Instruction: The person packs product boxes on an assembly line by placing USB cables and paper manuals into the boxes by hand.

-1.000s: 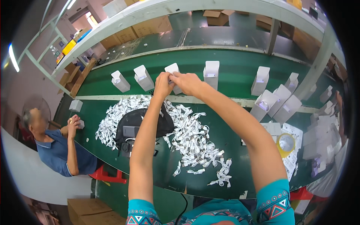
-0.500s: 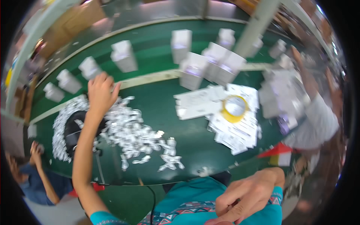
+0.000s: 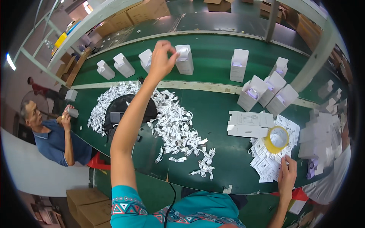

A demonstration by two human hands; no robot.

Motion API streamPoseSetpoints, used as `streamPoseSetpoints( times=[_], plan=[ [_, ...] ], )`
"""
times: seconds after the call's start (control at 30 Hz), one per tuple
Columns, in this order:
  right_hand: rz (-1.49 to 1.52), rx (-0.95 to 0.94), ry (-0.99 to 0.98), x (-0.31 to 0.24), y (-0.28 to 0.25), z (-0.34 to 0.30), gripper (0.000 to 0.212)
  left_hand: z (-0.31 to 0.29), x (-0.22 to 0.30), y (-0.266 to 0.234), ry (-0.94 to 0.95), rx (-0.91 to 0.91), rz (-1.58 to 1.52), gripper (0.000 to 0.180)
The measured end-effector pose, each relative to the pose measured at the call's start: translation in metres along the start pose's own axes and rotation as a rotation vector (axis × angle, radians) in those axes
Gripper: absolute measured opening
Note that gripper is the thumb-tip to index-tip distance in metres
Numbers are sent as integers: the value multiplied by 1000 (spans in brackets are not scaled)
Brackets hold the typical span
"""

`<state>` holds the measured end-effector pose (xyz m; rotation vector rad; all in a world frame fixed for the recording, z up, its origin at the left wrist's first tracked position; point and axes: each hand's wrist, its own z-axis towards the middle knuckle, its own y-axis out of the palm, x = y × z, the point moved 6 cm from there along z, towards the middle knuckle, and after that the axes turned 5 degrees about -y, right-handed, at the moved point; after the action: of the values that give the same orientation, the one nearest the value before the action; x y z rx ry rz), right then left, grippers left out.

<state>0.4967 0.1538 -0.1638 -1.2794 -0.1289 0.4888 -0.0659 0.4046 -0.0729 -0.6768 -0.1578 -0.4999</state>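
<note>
My left hand (image 3: 163, 59) is stretched far over the green belt, beside the top of an open white box (image 3: 185, 62). Its fingers are curved and apart from the thumb, with nothing visible between them. Another open white box (image 3: 145, 59) stands partly behind this hand. Down at the right, my right hand (image 3: 287, 175) pinches the edge of a printed leaflet (image 3: 270, 167) on a loose pile. A roll of yellow tape (image 3: 270, 145) rests on that pile, next to a flattened white carton (image 3: 247, 124). Under my left forearm lies a heap of white cables (image 3: 176, 127).
A black round object (image 3: 131, 102) sits among the cables. More open boxes (image 3: 239, 64) stand along the belt, several grouped at the right (image 3: 253, 91). A co-worker (image 3: 57, 133) holds a small box at the left; another person's pale sleeve (image 3: 330, 174) is at the right. A post (image 3: 315, 57) rises at the right.
My left hand has moved along the row of boxes to one further right. My right hand has gone from in front of my chest to the leaflets. The view has shifted left.
</note>
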Motion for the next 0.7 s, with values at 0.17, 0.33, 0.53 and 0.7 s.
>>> streamPoseSetpoints(
  times=[0.17,0.33,0.53,0.7],
  plan=[
    [165,11,30,0,1,7,19,8,-59,49,-162,-233,159,12],
    [84,65,-9,-9,-52,37,15,-9,-94,71,-171,-342,83,18],
    [597,422,-188,-111,-71,183,27,-27,-57,60,-320,-512,68,32],
    [671,521,-484,-237,31,358,20,-37,-50,65,-284,-354,-97,46]
  ],
)
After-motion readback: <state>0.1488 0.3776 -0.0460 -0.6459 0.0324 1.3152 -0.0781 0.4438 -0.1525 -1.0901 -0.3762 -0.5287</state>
